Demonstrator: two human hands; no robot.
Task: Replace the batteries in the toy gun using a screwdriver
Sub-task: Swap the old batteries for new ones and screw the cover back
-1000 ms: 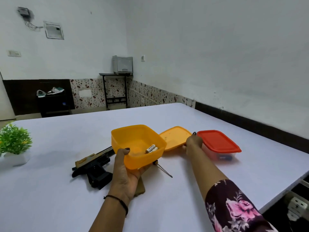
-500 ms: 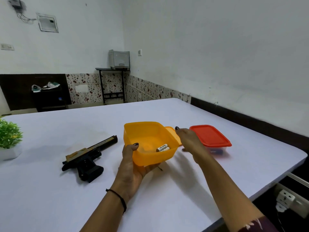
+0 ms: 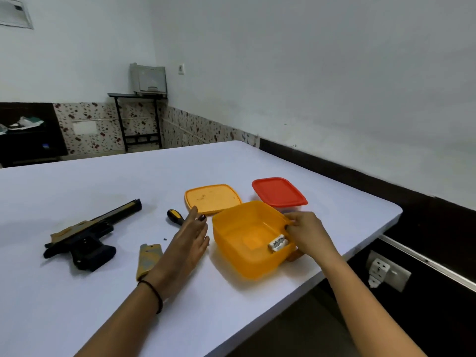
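Fingers of left hand released orange box; right hand grips rim

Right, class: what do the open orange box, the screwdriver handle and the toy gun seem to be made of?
Orange box: thin translucent plastic, glossy; light glows through its walls. Screwdriver handle: black-and-yellow, smooth, probably hard plastic or rubber. Toy gun: matte black and tan, likely moulded plastic; metal cannot be excluded.

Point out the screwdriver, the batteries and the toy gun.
screwdriver (image 3: 174, 216): head view, on its black-and-yellow handle.
batteries (image 3: 278, 244): head view, on the white label, inside the orange container (image 3: 247, 264).
toy gun (image 3: 90, 251): head view, on the black grip.
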